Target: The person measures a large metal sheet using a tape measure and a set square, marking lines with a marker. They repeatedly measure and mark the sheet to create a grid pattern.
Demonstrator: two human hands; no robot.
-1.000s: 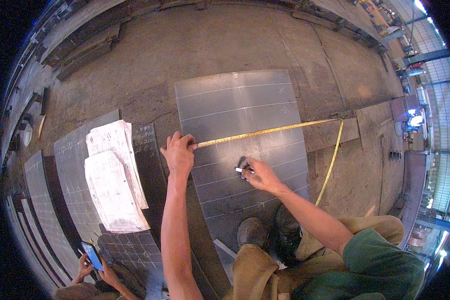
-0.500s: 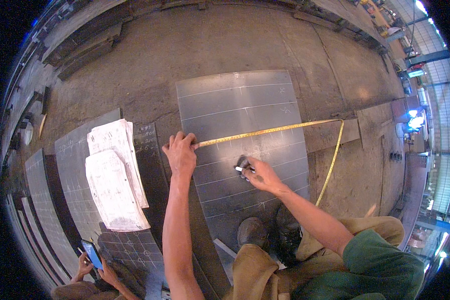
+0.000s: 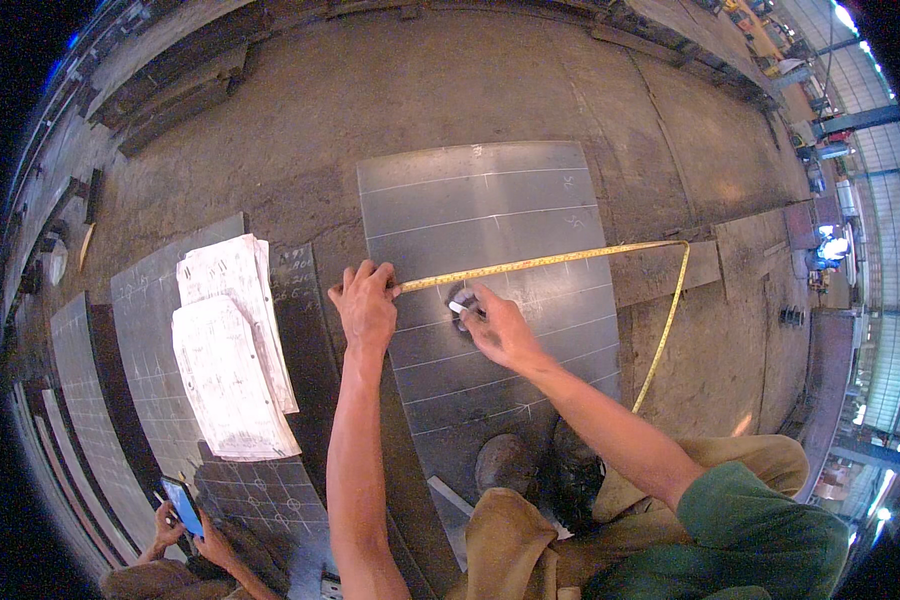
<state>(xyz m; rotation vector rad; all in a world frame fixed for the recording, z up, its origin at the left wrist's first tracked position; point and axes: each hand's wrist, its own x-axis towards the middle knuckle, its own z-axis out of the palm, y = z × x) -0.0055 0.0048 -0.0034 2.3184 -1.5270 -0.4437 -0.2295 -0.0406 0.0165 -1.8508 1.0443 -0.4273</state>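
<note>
A dark steel plate (image 3: pixel 485 375) marked with white lines lies before me. My left hand (image 3: pixel 367 310) is closed at its left edge, fingers pinching the end of a yellow tape measure (image 3: pixel 530 262). The tape runs across the plate, passes its right edge, then folds back toward my knees. Just below the tape, my right hand (image 3: pixel 502 330) is closed round a short white chalk stick (image 3: pixel 457 307). A dark round patch shows behind the chalk; whether it is a shadow or a held object, I cannot tell.
White paper sheets (image 3: pixel 232 375) lie on marked plates at left. At lower left, another person's hands hold a phone (image 3: pixel 182 505). My boots (image 3: pixel 505 462) rest on the plate's near part. Steel beams (image 3: pixel 185 100) lie at far left; a bright light (image 3: pixel 832 247) glows at far right.
My right hand has moved left and slightly away from me with the chalk, closer to the tape and my left hand. The left hand still pinches the tape end at the plate's edge.
</note>
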